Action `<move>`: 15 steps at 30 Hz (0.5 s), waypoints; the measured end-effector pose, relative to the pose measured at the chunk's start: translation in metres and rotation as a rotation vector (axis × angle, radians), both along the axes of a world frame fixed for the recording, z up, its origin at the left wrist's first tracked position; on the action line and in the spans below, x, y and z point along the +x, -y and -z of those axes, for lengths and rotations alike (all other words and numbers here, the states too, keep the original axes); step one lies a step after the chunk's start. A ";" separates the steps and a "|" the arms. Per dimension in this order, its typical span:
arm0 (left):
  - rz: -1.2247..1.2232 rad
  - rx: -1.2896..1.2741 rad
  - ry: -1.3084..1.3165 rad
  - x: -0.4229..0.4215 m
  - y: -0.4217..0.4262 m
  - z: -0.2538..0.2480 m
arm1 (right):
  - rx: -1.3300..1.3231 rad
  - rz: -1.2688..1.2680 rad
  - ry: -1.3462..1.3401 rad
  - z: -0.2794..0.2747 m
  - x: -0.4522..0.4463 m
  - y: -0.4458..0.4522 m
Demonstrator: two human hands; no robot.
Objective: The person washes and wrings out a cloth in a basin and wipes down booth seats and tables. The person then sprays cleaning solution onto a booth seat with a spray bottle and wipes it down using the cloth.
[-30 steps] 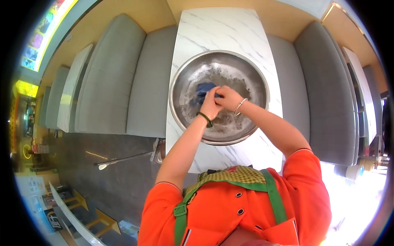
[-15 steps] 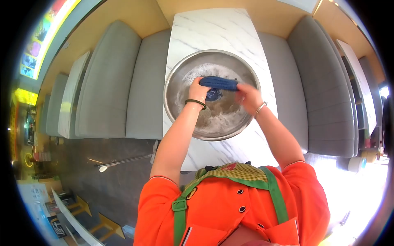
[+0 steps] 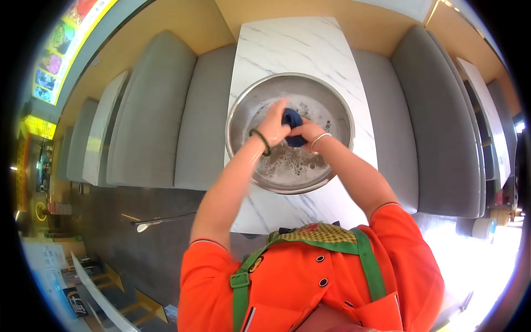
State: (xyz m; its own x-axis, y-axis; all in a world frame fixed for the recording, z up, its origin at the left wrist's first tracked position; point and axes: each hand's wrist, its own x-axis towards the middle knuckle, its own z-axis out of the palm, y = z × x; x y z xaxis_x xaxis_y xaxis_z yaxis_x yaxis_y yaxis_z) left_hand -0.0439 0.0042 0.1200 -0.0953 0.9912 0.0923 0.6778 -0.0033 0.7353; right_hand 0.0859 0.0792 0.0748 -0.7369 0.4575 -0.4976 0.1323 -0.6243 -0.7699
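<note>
A wet, dark blue cloth (image 3: 292,118) is bunched up between my hands over a wide steel basin (image 3: 234,124). My left hand (image 3: 275,125) presses on the cloth's left side, some fingers pointing up and away. On the right, my right hand (image 3: 310,133) grips the cloth, its fingers curled and close to my left hand. Cloudy, sudsy water (image 3: 293,169) with bubbles lies below in the basin. Part of the cloth is hidden behind my fingers.
The basin stands on a white marbled table (image 3: 287,47). Grey bench seats flank it, left (image 3: 203,119) and right (image 3: 384,119). A long-handled tool (image 3: 160,221) lies low at the left, above the dark floor. I wear a green-strapped apron (image 3: 318,235).
The cloth was stretched sideways between my hands and is now bunched into a compact bundle. My right hand has moved left, close to my left hand.
</note>
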 end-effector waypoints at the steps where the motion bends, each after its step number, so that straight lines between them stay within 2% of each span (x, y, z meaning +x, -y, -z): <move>1: 0.163 0.031 -0.146 0.003 0.018 -0.011 | -0.171 0.030 -0.097 -0.013 0.007 0.001; 2: 0.161 0.032 -0.148 0.002 0.023 -0.018 | -0.170 0.028 -0.099 -0.022 0.010 -0.004; 4: 0.252 0.226 -0.965 0.002 0.035 -0.021 | -0.085 -0.361 -0.194 -0.041 0.016 -0.008; 5: 0.184 0.452 -0.976 -0.003 0.031 -0.018 | -0.005 -0.388 -0.197 -0.054 0.015 -0.003; 6: 0.177 0.448 -0.978 -0.007 0.024 -0.018 | -0.005 -0.396 -0.196 -0.071 0.012 -0.001; 8: 0.248 0.434 -0.727 -0.011 0.015 -0.017 | 0.317 -0.551 0.229 -0.093 0.005 0.001; 10: 0.234 0.444 -0.741 -0.011 0.011 -0.024 | 0.412 -0.558 0.231 -0.062 -0.005 -0.007; 12: 0.230 0.042 -0.685 -0.008 0.006 -0.028 | 0.959 -0.529 0.187 -0.048 -0.008 -0.010; 13: 0.237 0.038 -0.679 -0.004 0.006 -0.026 | 0.950 -0.527 0.192 -0.048 -0.008 -0.009; 15: 0.111 -0.098 -0.603 0.001 0.003 -0.023 | 1.230 -0.604 0.499 -0.049 -0.013 -0.009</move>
State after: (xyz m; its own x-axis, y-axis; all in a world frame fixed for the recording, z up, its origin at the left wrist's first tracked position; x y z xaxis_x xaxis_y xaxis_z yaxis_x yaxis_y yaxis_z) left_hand -0.0429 0.0013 0.1428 0.0497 0.9987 0.0058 0.9735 -0.0497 0.2233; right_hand 0.0731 0.0886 0.1243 -0.8388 0.4639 -0.2851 0.5383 0.6275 -0.5626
